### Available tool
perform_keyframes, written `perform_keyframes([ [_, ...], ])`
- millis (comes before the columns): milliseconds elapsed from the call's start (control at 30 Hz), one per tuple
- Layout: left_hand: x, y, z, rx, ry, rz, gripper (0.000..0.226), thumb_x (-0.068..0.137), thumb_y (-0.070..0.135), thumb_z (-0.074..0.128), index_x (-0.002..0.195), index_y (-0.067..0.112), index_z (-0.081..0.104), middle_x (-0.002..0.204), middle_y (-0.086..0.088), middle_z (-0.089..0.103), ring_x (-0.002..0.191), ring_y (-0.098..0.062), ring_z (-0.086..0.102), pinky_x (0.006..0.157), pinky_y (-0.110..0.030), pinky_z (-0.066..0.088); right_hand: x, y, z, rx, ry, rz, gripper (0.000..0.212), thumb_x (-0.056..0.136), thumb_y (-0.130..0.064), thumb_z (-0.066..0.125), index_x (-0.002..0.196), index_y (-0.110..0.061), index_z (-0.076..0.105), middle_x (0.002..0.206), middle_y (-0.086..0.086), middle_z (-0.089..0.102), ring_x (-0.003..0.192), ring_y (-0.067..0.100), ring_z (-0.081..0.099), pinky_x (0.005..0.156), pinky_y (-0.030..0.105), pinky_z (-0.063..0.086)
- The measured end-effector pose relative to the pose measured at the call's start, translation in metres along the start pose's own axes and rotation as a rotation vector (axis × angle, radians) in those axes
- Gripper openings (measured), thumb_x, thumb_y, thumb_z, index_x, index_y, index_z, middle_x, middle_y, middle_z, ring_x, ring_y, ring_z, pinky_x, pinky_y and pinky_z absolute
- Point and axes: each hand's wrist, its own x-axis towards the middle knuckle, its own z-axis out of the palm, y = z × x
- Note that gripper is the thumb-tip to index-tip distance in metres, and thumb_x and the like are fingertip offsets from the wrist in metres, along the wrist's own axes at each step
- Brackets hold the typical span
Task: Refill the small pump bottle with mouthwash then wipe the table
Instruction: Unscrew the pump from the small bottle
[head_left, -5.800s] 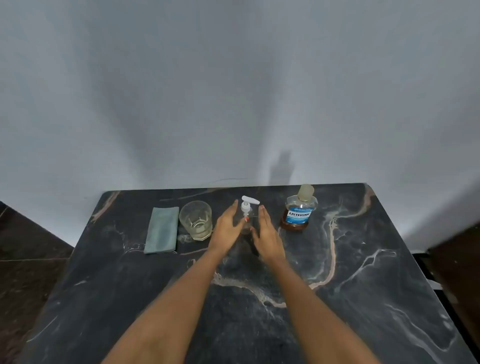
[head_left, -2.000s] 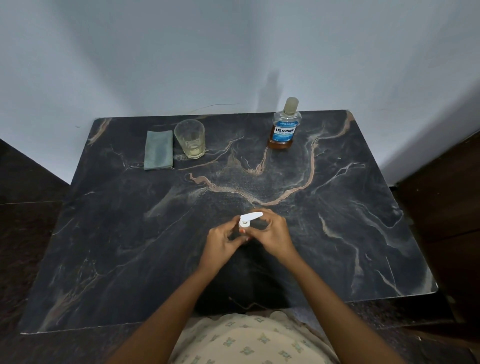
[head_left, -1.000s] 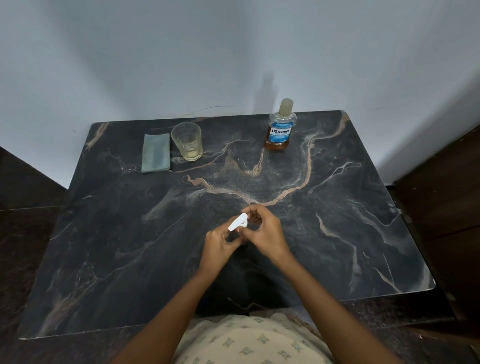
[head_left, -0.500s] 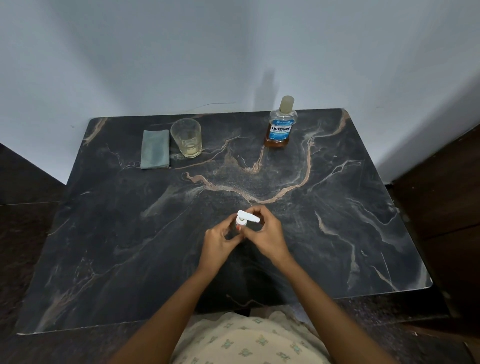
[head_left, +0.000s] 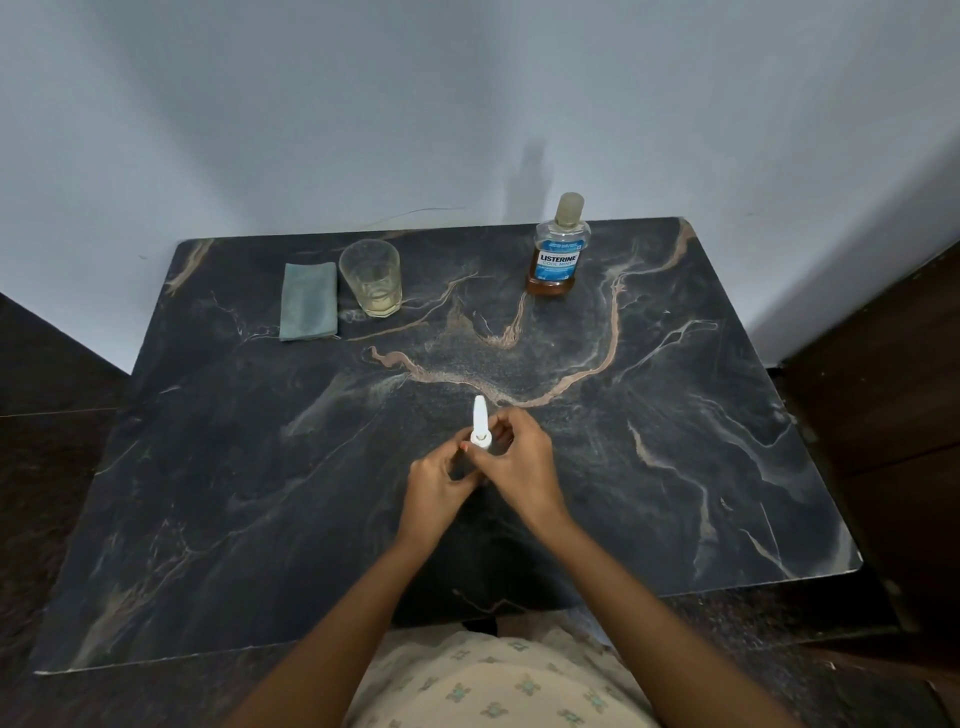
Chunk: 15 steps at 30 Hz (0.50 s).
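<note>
Gripping small clear white-topped pump bottle (head_left: 480, 435) in left hand (head_left: 436, 480) and right hand (head_left: 519, 467) — pouring from capped amber mouthwash bottle (head_left: 558, 257) beyond, wiping, undone.

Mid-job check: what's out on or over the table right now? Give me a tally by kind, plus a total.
Bottles: 2, the mouthwash bottle and the pump bottle, which the left hand and right hand hold
Glasses: 1, the glass
Cloths: 1, the cloth
Total: 4
</note>
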Motion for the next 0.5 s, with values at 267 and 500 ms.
perform_keyframes([
  [267,0.001,0.002,0.000,-0.014,-0.008,-0.018,0.059,0.068,0.008,0.076,0.099,0.054,0.056,0.088,0.032,0.066,0.088,0.009,0.062,0.078,-0.006,0.045,-0.001,-0.015,-0.021,0.068,0.044,-0.017,0.024,0.069,-0.006,0.073,0.091,-0.013,0.065,0.083,-0.003,0.062,0.077,0.008,0.059,0.069,0.011,0.046],
  [500,0.002,-0.001,0.002,-0.055,0.002,-0.031,0.058,0.064,0.003,0.078,0.104,0.040,0.057,0.092,0.028,0.065,0.090,0.011,0.061,0.081,-0.003,0.042,0.002,-0.032,-0.063,0.369,0.105,0.094,0.019,0.073,-0.003,0.072,0.091,-0.008,0.065,0.082,0.006,0.067,0.076,0.012,0.062,0.069,0.015,0.050],
])
